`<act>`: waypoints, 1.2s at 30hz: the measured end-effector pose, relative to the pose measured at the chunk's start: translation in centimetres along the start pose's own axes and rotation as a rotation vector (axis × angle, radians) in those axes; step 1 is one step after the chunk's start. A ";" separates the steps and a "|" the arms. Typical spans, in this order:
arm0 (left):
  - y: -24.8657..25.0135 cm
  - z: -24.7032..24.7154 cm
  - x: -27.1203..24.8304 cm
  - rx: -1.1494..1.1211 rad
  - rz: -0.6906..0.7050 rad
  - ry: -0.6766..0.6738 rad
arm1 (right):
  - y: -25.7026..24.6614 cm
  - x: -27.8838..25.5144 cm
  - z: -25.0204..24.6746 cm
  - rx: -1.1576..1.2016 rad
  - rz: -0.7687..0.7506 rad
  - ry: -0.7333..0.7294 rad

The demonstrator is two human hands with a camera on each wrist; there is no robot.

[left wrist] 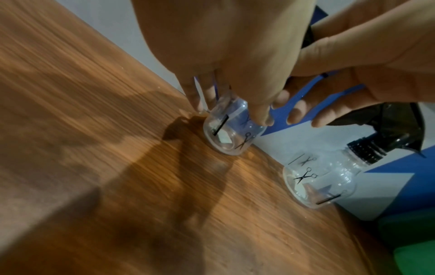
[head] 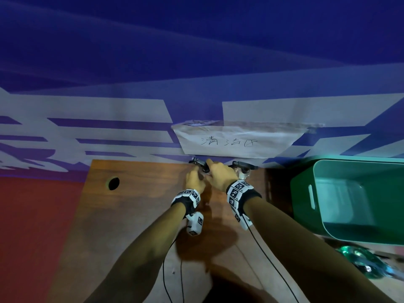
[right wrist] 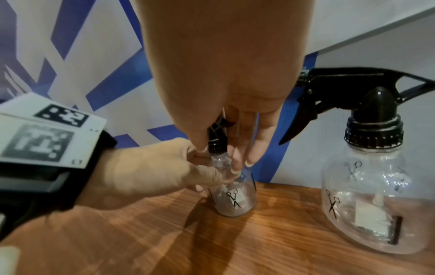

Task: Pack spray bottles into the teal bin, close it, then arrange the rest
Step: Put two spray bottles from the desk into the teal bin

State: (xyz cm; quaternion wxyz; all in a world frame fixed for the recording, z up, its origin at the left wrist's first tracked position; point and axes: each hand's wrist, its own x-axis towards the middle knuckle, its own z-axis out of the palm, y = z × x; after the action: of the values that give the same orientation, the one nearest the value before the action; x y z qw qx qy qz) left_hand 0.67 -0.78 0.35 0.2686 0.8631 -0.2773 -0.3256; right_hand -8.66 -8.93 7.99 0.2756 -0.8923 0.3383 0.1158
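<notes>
A small clear spray bottle with scissor prints and a black trigger head stands at the far edge of the wooden table. My left hand grips its body, fingers curled round it. My right hand pinches its neck and cap between thumb and fingers. A second, identical spray bottle stands free just to the right, also visible in the left wrist view. The teal bin sits open and empty to the right of the table.
A wall with a blue and white banner and a taped paper label rises right behind the bottles. The table has a round cable hole on the left. Something shiny and crinkled lies below the bin.
</notes>
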 end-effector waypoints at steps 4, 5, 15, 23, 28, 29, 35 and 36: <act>-0.1 -0.6 0.1 0.009 0.006 -0.046 | -0.3 0.4 0.0 0.003 0.013 0.015; -0.2 -0.7 0.1 0.004 0.004 -0.053 | -0.3 0.5 0.0 0.006 0.013 0.015; -0.1 -0.8 0.2 -0.060 -0.024 -0.040 | -0.4 2.3 0.2 -0.064 0.004 -0.020; 0.3 -1.1 -0.1 0.008 -0.037 -0.036 | -1.1 2.1 1.2 -0.111 0.040 0.013; 0.7 -1.9 -0.3 0.078 0.007 -0.091 | -1.7 2.2 0.2 -0.136 0.040 -0.040; 0.8 -2.1 -0.4 0.089 0.017 -0.095 | -1.8 2.3 0.2 -0.144 0.036 -0.041; 1.2 -1.7 -1.1 0.109 0.016 -0.030 | -1.8 2.3 0.4 -0.199 0.051 -0.032; 1.1 -1.7 -1.1 0.110 0.017 -0.027 | -1.7 2.3 0.5 -0.212 0.047 -0.025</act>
State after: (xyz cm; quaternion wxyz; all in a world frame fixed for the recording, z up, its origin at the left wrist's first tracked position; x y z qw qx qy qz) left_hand 0.82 -0.39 2.61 0.2197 0.8697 -0.3058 -0.3192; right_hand -5.85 -8.81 7.33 0.1811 -0.9067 0.3415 0.1687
